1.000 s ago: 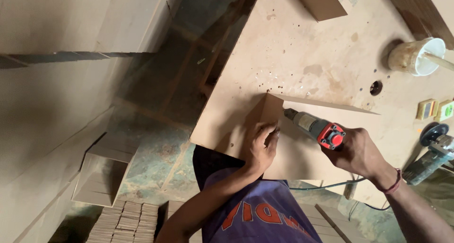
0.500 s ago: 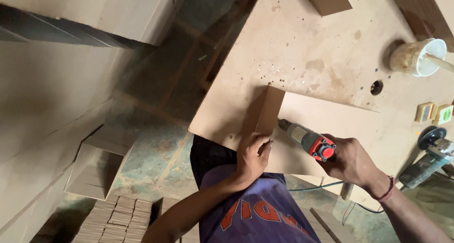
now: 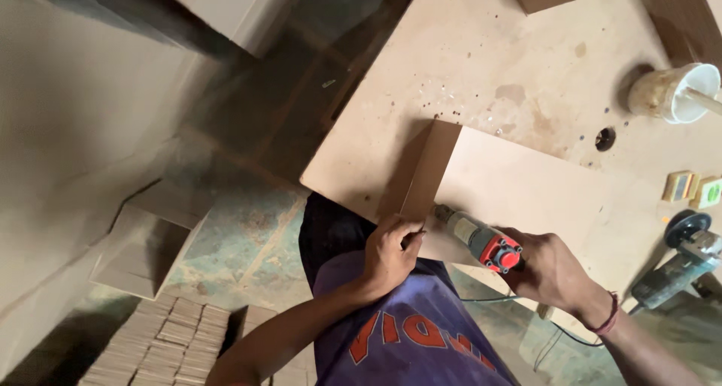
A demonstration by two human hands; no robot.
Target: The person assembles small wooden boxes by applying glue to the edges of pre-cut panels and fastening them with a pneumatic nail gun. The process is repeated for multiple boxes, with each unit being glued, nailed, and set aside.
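Two boards meet at a right angle near the bench edge: an upright panel (image 3: 427,169) stands on its edge against the end of a flat panel (image 3: 526,187) lying on the workbench (image 3: 466,55). This looks like the fastening step, a joint being drilled or screwed at the near corner. The left hand (image 3: 391,252) is clamped over the near end of the upright panel, fingers curled on its top edge, wrist bent back toward the body, bracing it. The right hand (image 3: 553,269) is wrapped tight round the grip of a drill (image 3: 481,239) with a red rear, held nearly level, forearm reaching in from the right, its nose pointing left at the upright panel's face close beside the left fingers. Whether the bit touches the wood I cannot tell. As I judge it, the next move calls for a steady square push with the left hand holding firm. A cup (image 3: 673,91) and a second power tool (image 3: 681,262) lie well apart on the right
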